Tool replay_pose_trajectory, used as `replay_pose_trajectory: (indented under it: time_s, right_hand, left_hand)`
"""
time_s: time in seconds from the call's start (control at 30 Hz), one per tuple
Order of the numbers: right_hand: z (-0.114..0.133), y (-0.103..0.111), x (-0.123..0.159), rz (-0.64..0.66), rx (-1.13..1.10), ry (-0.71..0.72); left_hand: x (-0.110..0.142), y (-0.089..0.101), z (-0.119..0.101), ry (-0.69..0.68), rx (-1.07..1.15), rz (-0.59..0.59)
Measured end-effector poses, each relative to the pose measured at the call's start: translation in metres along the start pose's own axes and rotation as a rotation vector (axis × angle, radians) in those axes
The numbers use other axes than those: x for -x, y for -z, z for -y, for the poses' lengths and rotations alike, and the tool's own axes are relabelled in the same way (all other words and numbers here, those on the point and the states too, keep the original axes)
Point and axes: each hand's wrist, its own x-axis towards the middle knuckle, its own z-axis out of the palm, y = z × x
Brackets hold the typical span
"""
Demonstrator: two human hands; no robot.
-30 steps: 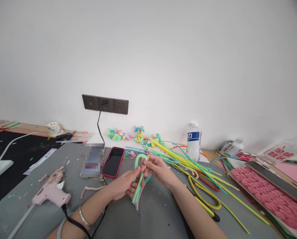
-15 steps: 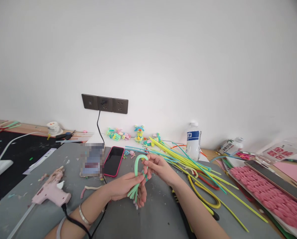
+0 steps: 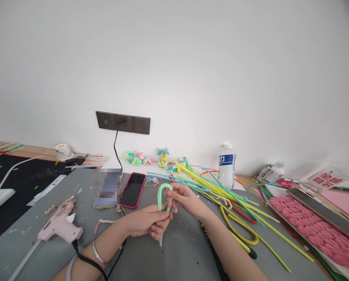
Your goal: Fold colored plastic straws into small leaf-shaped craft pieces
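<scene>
A bundle of mint-green pipe cleaners (image 3: 160,193), bent over into a loop, stands up between my two hands above the grey mat. My left hand (image 3: 151,220) is closed around its lower part, and the fingers cover the lower ends. From the right, my right hand (image 3: 182,199) pinches the other side of the loop near its top. A short pale lilac piece (image 3: 161,239) pokes out below my left fingers; where its upper end goes is hidden.
A pink glue gun (image 3: 60,228) lies at left, its black cord passing my left forearm. Behind my hands are a pink-edged phone (image 3: 133,190) and small pipe-cleaner figures (image 3: 163,157). Yellow pipe cleaners (image 3: 205,181), a bottle (image 3: 227,168) and yellow-handled scissors (image 3: 241,230) are at right.
My left fingers have curled in around the bundle, so the green ends that fanned out below are now covered. My right hand has shifted slightly left and down, still at the loop.
</scene>
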Motion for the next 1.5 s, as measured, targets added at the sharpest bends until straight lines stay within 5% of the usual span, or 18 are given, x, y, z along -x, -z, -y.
replay_pose_trajectory:
  time_s: [0.2,0.43,0.67,0.9,1.07,1.23,1.37,1.5]
  right_hand:
    - [0.005,-0.004,0.002,-0.016,0.031,0.058]
    - [0.008,0.0,0.007,0.141,-0.175,0.063]
    - [0.005,0.011,0.004,-0.022,-0.215,0.175]
    - [0.019,0.024,0.016,-0.398,0.06,0.172]
    - [0.024,0.032,0.089,-0.644,0.59,-0.003]
    - [-0.023,0.015,0.147,-0.877,1.114,-0.282]
    - [-0.04,-0.009,0.148,-0.923,1.457,-0.481]
    - [-0.024,-0.014,0.136,-0.818,1.532,-0.595]
  left_hand:
    - [0.005,0.001,-0.002,0.048,-0.037,0.015]
    - [0.007,0.0,-0.005,0.092,0.021,0.087]
    - [0.011,0.009,-0.012,-0.036,-0.003,-0.039]
    - [0.011,0.012,-0.012,-0.105,-0.148,-0.064]
    - [0.003,0.026,-0.007,-0.201,-0.133,-0.298]
    - [-0.001,0.029,-0.008,-0.181,-0.034,-0.338]
    - [-0.002,0.027,-0.007,-0.206,-0.075,-0.342]
    - [-0.004,0.03,-0.003,-0.177,-0.166,-0.367]
